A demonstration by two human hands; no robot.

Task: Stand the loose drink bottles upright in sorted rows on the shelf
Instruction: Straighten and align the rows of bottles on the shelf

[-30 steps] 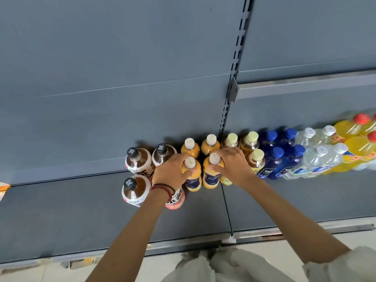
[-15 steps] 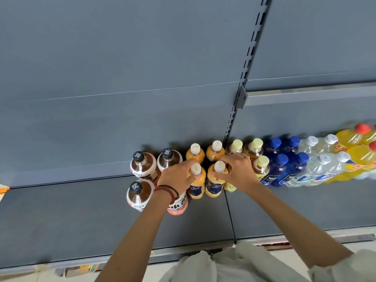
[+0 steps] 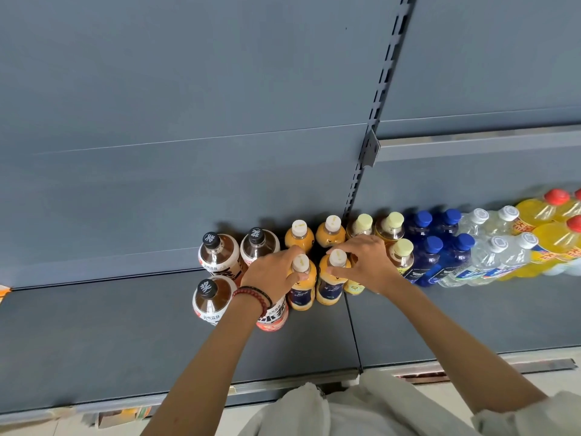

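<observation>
Grey shelf (image 3: 125, 341), orange bottles (image 3: 303, 287) upright

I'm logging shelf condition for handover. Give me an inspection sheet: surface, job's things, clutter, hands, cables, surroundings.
Surface: grey shelf, two panels meeting at a seam.
Job's things: upright rows of tea bottles, juice bottles, pale-capped bottles, blue bottles, clear bottles, yellow bottles.
Clutter: small orange item at left edge, unclear.
Hands: left hand grips the left front juice bottle; right hand grips the right front juice bottle.
Cables: nothing seen.
Surroundings: grey back panel, slotted upright, upper shelf at right.
</observation>
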